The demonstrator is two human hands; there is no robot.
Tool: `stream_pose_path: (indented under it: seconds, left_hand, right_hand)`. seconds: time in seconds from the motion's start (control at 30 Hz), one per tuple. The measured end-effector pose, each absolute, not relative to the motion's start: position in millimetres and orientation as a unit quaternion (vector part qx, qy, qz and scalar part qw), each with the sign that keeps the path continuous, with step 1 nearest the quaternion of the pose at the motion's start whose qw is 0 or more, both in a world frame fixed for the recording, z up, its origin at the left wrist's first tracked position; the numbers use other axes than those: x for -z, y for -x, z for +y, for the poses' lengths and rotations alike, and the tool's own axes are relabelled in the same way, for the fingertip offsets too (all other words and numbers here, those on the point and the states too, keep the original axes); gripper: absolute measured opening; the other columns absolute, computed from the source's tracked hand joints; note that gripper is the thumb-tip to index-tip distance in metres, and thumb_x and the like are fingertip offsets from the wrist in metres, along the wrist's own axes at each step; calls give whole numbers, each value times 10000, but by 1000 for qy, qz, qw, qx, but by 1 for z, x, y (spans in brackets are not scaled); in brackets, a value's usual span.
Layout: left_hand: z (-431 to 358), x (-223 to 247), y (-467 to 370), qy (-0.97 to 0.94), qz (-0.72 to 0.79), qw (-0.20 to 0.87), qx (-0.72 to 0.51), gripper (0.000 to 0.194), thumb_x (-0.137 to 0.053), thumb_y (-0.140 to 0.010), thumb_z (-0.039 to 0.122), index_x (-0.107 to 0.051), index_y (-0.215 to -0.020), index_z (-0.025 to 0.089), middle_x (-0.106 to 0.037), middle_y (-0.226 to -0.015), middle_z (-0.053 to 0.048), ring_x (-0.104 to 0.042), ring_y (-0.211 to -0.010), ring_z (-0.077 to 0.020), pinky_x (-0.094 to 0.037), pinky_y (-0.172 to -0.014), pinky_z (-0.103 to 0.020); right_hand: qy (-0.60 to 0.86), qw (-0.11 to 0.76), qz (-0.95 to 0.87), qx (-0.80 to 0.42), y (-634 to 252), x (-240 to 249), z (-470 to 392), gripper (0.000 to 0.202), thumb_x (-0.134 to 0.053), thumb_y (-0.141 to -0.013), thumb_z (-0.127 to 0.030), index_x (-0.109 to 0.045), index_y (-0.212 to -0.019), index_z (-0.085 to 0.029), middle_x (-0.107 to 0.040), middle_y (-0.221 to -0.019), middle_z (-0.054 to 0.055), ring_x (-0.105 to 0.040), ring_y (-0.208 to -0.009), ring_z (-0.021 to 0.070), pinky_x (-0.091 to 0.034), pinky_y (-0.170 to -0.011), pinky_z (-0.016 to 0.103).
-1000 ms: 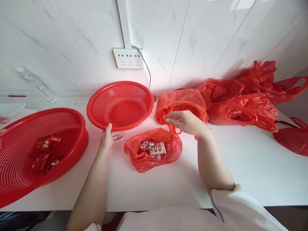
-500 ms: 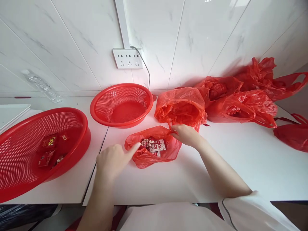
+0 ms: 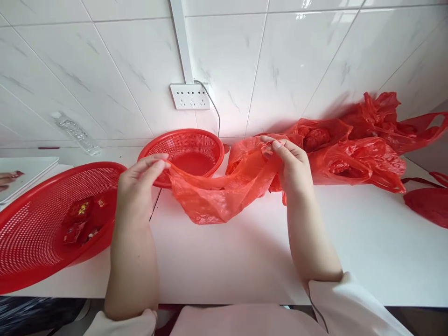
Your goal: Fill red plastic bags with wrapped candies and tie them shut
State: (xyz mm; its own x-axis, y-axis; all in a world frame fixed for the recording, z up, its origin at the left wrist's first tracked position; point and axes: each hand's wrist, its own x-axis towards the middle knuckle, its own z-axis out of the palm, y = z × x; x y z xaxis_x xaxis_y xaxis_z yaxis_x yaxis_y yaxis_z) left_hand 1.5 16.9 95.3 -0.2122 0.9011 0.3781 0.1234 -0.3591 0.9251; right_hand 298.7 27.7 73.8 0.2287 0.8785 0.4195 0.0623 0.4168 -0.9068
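We saw a long white table (image 3: 224, 270) across the lower half of the frame. A big red basket (image 3: 30, 228) sat at the left, and a heap of red bags (image 3: 367, 161) filled the right, by the wall. In the middle hung the thin red bag (image 3: 217, 205), stretched between two hands. Behind it was a smaller red basket (image 3: 198, 162). The left hand (image 3: 140, 182) had its thumb and fingers pinched together on one end of the bag's edge; the right hand (image 3: 292, 158) pinched the other end. We could not see inside the bag. Small packets (image 3: 82, 208) lay in the big basket.

We thought the bag might rip if the hands pulled too hard, or tip and spill anything inside if one pinch slipped. One packet had yellow marks, but they were too small to read. We found no brand names.
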Motion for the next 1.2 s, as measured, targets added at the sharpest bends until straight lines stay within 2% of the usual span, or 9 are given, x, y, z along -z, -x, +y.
stream_pose_path:
  seconds: [0.1,0.27,0.37,0.47,0.67,0.73,0.9,1.07,1.2]
  left_hand:
    - [28,-103,-12,-536,379,386,-649,176,-685,-794,271,-734,-952,210,-692,-1073,-44,-604,-1119,-224,-476,-994,-361]
    - [33,-99,-32,-564,346,399,-635,412,-718,-769,295,-657,-1176,288,-666,-1195,-39,-583,-1194,-259,-455,-1037,-425]
    - [33,-97,-35,-587,332,385,-630,528,-730,-760,320,-587,-1268,336,-679,-1147,-26,-619,-1143,-253,-477,-1016,-422]
    - [33,-97,-33,-581,370,400,-605,546,-729,-769,287,-569,-1291,297,-692,-1092,-48,-662,-1050,-238,-499,-986,-405]
    - [29,-97,-34,-579,381,431,-578,429,-726,-765,232,-635,-1184,236,-695,-1089,-68,-675,-994,-237,-524,-953,-424]
    - [29,-96,-37,-580,397,412,-579,409,-719,-772,226,-641,-1174,232,-701,-1052,-64,-675,-990,-229,-519,-963,-414]
    - [32,-92,-41,-607,433,370,-554,420,-724,-764,222,-643,-1177,241,-686,-1108,-69,-658,-1040,-233,-508,-983,-403]
    - [34,-90,-40,-601,435,371,-558,455,-748,-728,203,-645,-1166,271,-586,-1328,-60,-689,-968,-220,-548,-925,-394]
    - [31,-94,-39,-612,422,372,-555,494,-743,-740,195,-625,-1213,277,-588,-1320,-65,-699,-937,-203,-548,-932,-385]
  right_hand:
    - [399,648,-547,-349,-293,-78,28,238,-528,-903,-429,-611,-797,-234,-689,-1002,54,-539,-1253,277,-444,-1021,457]
    - [357,632,-593,-348,-291,-68,30,296,-565,-861,-543,-633,-1001,-291,-667,-1173,30,-479,-1321,283,-442,-1041,502]
    - [339,634,-606,-341,-291,-65,30,409,-542,-854,-602,-585,-1156,-329,-605,-1307,26,-463,-1337,284,-450,-1040,505]
    - [364,585,-625,-368,-288,-68,30,481,-567,-861,-569,-517,-1276,-331,-579,-1353,44,-506,-1299,268,-463,-1037,492]
    - [367,612,-618,-330,-288,-74,24,299,-577,-891,-490,-600,-1117,-294,-562,-1368,47,-517,-1285,268,-470,-1038,486]
    - [388,563,-641,-348,-292,-75,21,313,-598,-887,-465,-588,-1148,-292,-565,-1357,49,-530,-1268,258,-477,-1036,464]
    - [458,385,-726,-340,-297,-77,13,672,-705,-797,-486,-422,-1389,-340,-476,-1448,55,-488,-1302,290,-461,-1039,483]
    - [514,332,-716,-336,-284,-71,19,453,-581,-855,-573,-561,-1202,-282,-619,-1263,71,-616,-1105,277,-514,-906,444]
    - [525,383,-697,-304,-265,-55,35,376,-562,-861,-574,-627,-1030,-244,-595,-1290,81,-536,-1226,284,-436,-1000,439]
